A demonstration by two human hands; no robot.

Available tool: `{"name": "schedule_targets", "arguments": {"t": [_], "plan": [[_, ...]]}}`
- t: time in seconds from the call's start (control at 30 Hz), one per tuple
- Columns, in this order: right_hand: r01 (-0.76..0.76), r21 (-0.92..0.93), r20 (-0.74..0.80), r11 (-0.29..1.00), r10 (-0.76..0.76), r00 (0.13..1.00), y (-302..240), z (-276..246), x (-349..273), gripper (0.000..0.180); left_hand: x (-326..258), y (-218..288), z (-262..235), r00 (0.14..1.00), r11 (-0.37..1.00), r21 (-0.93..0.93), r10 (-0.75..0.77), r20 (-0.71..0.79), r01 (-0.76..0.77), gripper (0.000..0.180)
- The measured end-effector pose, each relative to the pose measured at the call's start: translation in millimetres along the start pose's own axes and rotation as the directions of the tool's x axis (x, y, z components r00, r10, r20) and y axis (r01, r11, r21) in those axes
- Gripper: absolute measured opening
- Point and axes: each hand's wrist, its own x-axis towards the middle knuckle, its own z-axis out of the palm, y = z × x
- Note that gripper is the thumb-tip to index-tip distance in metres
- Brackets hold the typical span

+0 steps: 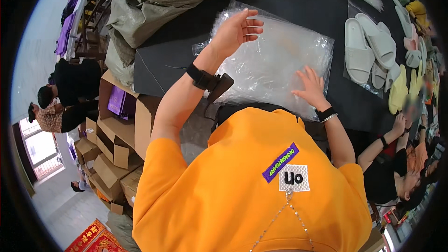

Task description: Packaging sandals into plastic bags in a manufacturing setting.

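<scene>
A stack of clear plastic bags [275,60] lies on the black table in front of me. My right hand [311,87] rests on the bags near their right side, fingers spread and nothing gripped. Over the far left part of the stack is my left hand [240,28], with its fingers loosely bent and slightly apart. I see nothing held in it, though its palm side is partly hidden. A black strap with a small device [205,78] is on my left wrist, and a dark band [326,114] circles my right wrist.
Pale grey slippers [360,53] lie on clear plastic at the right, with yellow slippers [398,91] beyond. A grey-green woven sack [140,9] sits at the far left. Open cardboard boxes [109,158] stand left of the table [161,53]. A co-worker's arm [380,147] reaches in at the right.
</scene>
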Motion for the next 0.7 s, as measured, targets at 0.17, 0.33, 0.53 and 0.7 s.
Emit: {"name": "schedule_targets", "arguments": {"t": [0.17,0.33,0.53,0.7], "plan": [[0.225,0.544,0.001,0.809,-0.269,0.963,-51.2,-33.1,22.2,0.053,21.8,-12.8,2.4,0.993,0.977,-0.211,-0.006,-0.120,-0.019,0.033],[0.009,0.912,0.146,0.411,-0.344,0.927,-121.3,-52.1,50.0,0.051,36.7,-20.3,41.5,0.975,0.955,-0.281,0.038,-0.219,-0.100,0.028],[-0.152,0.932,0.311,0.329,-0.511,0.801,-139.7,-57.5,65.4,0.053,41.2,-15.1,66.8,0.922,0.964,-0.068,0.223,-0.316,-0.257,0.024],[-0.153,0.938,0.302,0.312,-0.511,0.805,-140.6,-59.8,63.6,0.051,44.7,-16.5,77.7,0.785,0.788,0.352,0.589,-0.190,-0.506,0.017]]}}
